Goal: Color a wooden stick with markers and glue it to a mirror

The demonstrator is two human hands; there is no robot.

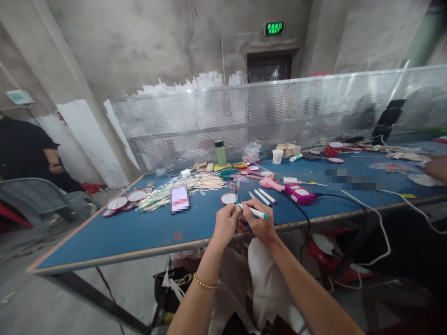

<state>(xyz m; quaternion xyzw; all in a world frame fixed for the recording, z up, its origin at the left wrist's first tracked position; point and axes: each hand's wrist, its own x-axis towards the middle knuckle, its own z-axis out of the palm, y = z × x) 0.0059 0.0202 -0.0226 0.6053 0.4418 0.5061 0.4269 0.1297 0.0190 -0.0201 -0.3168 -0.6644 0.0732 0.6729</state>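
My right hand (260, 219) is closed round a white marker pen (256, 212), whose teal end points to the right. Pinched in my left hand (226, 219) is a thin stick (236, 194), brownish at the top and teal lower down, standing upright. The marker's tip meets the stick near my left fingertips; the exact contact is too small to tell. Just behind my hands lies a round white disc (228, 199) with a red rim. Several white markers (263, 196) rest on the blue table (132, 237) beyond my right hand.
A bundle of wooden sticks (206, 182), red-rimmed discs (117, 203) and a phone-like card (179, 199) lie left. A green bottle (220, 153) and paper cup (277, 156) stand behind. A purple box (299, 193) with a cable sits right, near another person's hand (437, 168).
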